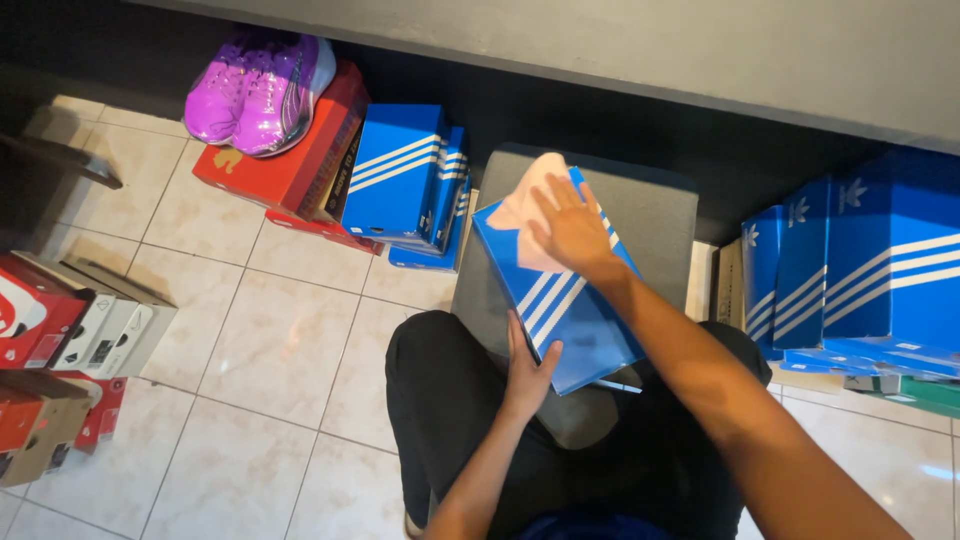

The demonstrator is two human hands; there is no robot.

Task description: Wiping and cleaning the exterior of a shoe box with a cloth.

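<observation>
My right hand (572, 228) lies flat, fingers spread, pressing a pale pink cloth (530, 215) onto the lid of a blue shoebox with white stripes (560, 300). My left hand (528, 365) grips the near left edge of that box, thumb on top, fingers under and out of sight.

Surroundings, large to small: pale tiled floor (270, 350) across the left of view. Dark counter edge (700, 60) along the top. Grey padded stool (650, 215) directly ahead; the box rests on it, tilted, its near corner over my lap. Stack of blue striped boxes (870, 270) at right, standing on edge. Further blue boxes (405, 175) left of the stool, leaning on a red box (300, 160). Pair of purple shoes (260, 90) sits on the red box. Mixed red, white and brown boxes (70, 330) at the far left.
</observation>
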